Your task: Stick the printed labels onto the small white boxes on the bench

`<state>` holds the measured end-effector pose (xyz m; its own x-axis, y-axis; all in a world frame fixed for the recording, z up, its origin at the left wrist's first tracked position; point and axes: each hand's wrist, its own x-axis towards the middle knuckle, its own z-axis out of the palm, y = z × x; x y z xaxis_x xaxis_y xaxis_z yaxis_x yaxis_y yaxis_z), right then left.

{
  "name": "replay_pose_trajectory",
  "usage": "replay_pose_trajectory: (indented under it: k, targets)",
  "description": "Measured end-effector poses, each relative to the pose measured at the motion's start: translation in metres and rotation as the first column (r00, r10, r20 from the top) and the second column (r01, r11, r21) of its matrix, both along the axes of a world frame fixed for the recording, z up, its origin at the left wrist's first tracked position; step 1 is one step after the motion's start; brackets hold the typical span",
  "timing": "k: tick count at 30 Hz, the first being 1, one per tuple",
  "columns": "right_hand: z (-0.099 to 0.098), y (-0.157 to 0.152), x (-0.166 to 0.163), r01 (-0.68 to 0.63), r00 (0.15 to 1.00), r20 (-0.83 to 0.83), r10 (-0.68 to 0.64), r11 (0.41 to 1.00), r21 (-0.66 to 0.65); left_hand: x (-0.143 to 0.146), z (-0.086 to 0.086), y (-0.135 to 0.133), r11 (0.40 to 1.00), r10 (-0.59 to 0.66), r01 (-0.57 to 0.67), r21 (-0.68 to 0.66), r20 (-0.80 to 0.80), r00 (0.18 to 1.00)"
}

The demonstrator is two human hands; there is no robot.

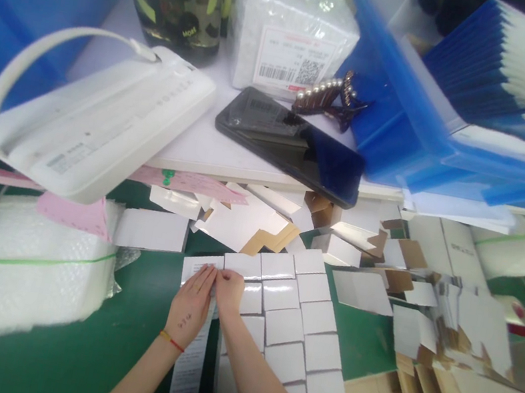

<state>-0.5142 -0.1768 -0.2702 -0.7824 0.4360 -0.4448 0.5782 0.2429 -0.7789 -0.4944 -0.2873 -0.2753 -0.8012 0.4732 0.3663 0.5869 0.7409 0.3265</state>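
Observation:
My left hand (190, 306) lies flat on a printed paper strip (189, 360) that runs along the green mat (77, 353), its fingertips at the strip's far end. My right hand (229, 289) sits beside it, fingers curled and pinching that same far end next to a white square box (244, 265). Several white square boxes (293, 327) lie in rows just right of my hands. A red thread band circles my left wrist.
A bubble-wrap bundle (9, 277) with a green band lies left. A white device (98, 120), a black phone (292, 144), a hair clip (328, 96) and blue folders (458, 123) sit on the raised shelf. Unfolded cardboard blanks (444, 317) pile up right.

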Motion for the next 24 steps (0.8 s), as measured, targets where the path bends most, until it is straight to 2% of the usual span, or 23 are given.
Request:
replay_pose_trajectory:
  k: [5,10,13,15,17,20,22,24]
  targets:
    - [-0.004,0.000,0.001,-0.012,1.000,0.011,0.012,1.000,0.012,-0.012,0.005,0.004,0.999,-0.046,0.045,-0.011,-0.026,0.999]
    - [-0.001,0.005,0.000,-0.037,0.999,-0.037,0.037,0.999,-0.012,-0.011,0.007,-0.022,0.994,0.014,-0.026,-0.109,-0.105,0.994]
    - [0.001,0.006,0.005,-0.027,0.999,-0.035,0.021,0.985,-0.173,-0.008,0.004,-0.041,0.991,0.030,-0.042,-0.124,-0.096,0.995]
    - [0.002,0.005,0.015,-0.019,1.000,-0.019,0.014,0.941,-0.338,-0.009,0.000,-0.048,0.993,0.029,-0.036,-0.110,-0.070,0.997]
    - [0.002,0.005,0.030,-0.020,0.999,0.026,0.034,0.900,-0.435,-0.011,-0.003,-0.051,0.996,0.031,-0.032,-0.077,-0.017,0.999]
    - [0.003,0.008,0.060,-0.081,0.986,0.087,0.140,0.872,-0.482,-0.008,0.001,-0.051,0.992,0.063,-0.082,0.097,0.190,0.980]
    - [0.005,0.011,0.078,-0.134,0.976,0.075,0.207,0.829,-0.543,-0.002,0.011,-0.048,0.924,0.136,-0.263,0.278,0.404,0.904]
    - [0.009,0.016,0.091,-0.159,0.978,0.016,0.210,0.786,-0.597,0.008,0.025,-0.042,0.773,0.175,-0.509,0.380,0.642,0.746]
